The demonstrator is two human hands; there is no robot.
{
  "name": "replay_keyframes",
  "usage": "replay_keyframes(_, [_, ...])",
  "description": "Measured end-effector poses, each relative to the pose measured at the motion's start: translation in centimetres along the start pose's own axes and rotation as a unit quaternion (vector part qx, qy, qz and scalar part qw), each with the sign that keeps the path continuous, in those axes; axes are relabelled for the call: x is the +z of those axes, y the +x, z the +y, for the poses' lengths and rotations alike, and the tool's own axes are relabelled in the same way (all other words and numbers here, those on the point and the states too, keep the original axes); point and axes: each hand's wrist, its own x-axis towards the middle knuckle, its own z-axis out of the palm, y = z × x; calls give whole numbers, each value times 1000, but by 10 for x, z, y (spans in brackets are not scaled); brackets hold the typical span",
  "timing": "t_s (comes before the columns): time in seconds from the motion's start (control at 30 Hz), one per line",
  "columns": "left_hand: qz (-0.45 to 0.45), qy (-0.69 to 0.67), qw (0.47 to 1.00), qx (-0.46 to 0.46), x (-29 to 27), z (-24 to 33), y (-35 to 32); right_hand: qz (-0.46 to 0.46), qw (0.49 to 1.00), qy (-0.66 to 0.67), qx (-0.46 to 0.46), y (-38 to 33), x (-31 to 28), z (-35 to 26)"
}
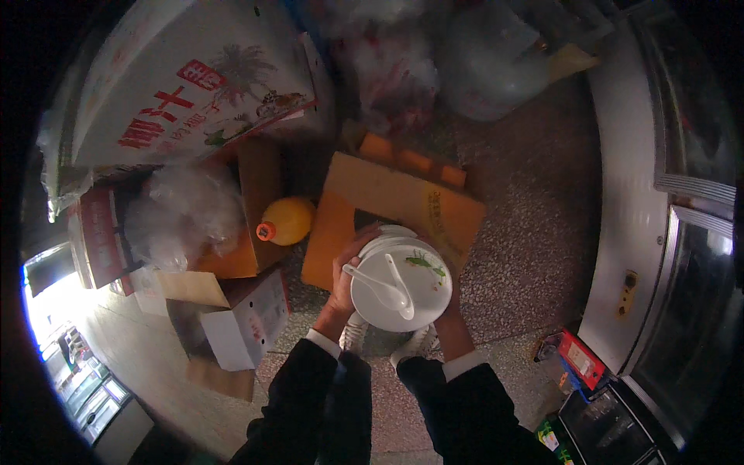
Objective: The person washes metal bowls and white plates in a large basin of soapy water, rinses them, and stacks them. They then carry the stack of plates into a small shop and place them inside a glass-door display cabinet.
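A stack of white bowls (pixel 425 301) is held between my two hands, above an orange-brown cardboard box. Green leaf decoration shows inside the top bowl, where two white soup spoons (pixel 380 290) lie. My left hand (pixel 341 285) wraps round the left side of the stack, its thumb and fingers partly visible. On the opposite side my right hand (pixel 451 311) grips the stack, with most of its fingers hidden behind the rim. Directly beyond the bowls is the cardboard box (pixel 380 190), and an orange bottle (pixel 290 220) with an orange-red cap stands to its left.
A large white printed carton (pixel 201 85) fills the far left. Below it, an open box (pixel 246 178) holds clear plastic bags. A small open white carton (pixel 248 329) sits on the speckled floor. Glass-doored cabinet (pixel 674 310) lines the right, with a red box (pixel 583 359) nearby.
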Motion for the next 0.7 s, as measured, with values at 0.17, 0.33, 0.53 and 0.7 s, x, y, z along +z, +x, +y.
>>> replay_keyframes(0.17, [45, -29, 998, -25, -7, -21, -10, -17, 999, -28, -12, 7, -7, 5])
replay_keyframes(0.33, [68, -31, 995, -63, -12, -28, -15, -14, 998, -64, -23, -10, -17, -3])
replay_keyframes(0.53, [62, 30, 991, -119, -20, -21, -15, 86, 985, -150, -5, 2, -37, -16])
replay_keyframes(0.7, [59, 95, 993, -39, -10, 18, -22, 70, 979, -185, -50, -18, 17, -43])
